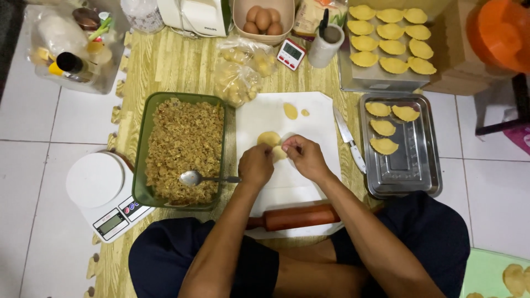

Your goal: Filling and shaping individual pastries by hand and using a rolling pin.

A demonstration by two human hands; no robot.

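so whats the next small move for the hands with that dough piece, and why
Probably finish pinching the edge shut, then set the piece in the steel tray. Both the left hand and right hand grip a small dough piece over the white board, four folded pastries already lie in that tray, and it has bare room left.

Two bare forearms without sleeves, no watch or rings visible on left hand [255, 164] or right hand [307, 158]. Dark navy shorts, bare knees.
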